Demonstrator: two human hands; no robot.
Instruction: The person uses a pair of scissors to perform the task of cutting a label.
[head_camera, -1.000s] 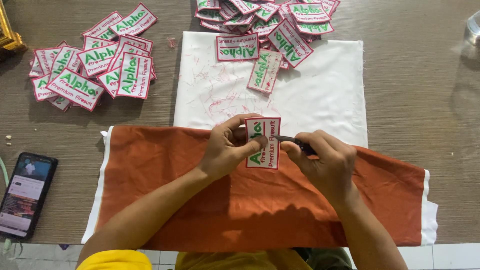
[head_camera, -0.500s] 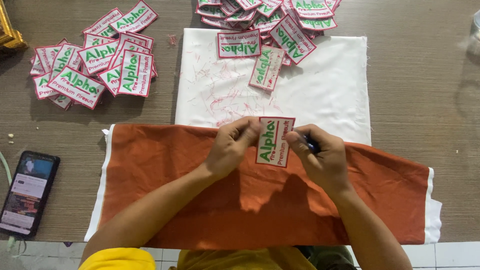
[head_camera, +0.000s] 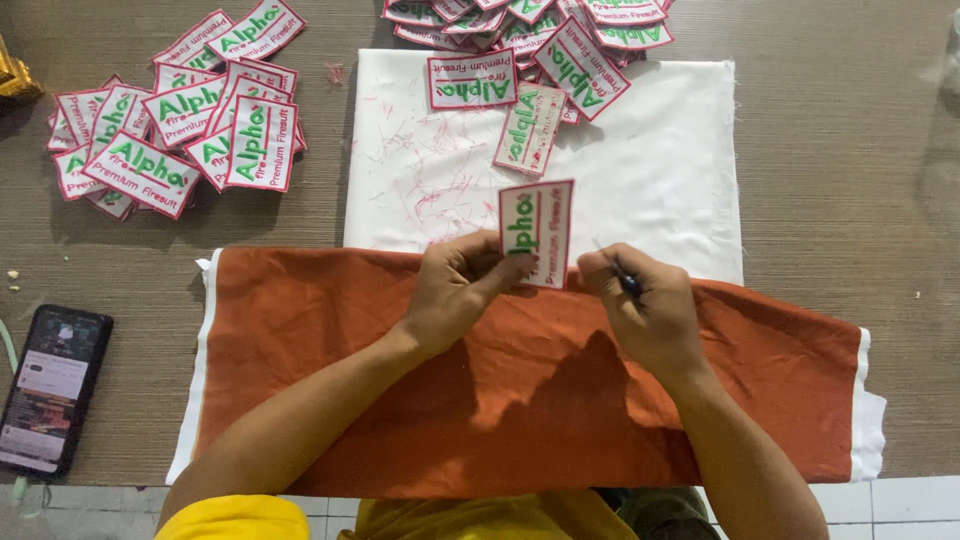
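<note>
While the left hand (head_camera: 455, 290) pinches a red-edged white patch (head_camera: 537, 232) by its lower corner, holding it upright over the orange cloth (head_camera: 520, 400), the right hand (head_camera: 640, 305) sits just beside it, closed around a small dark tool (head_camera: 627, 283), can't tell what kind. White cloth (head_camera: 660, 180) lies behind, more patches piled top left (head_camera: 185, 130) and top middle (head_camera: 530, 40), phone (head_camera: 50, 390) at far left

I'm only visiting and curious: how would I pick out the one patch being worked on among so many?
Find the orange cloth across the table's near edge. Above its top edge, the left hand pinches one patch upright; every other patch lies flat in piles.
</note>
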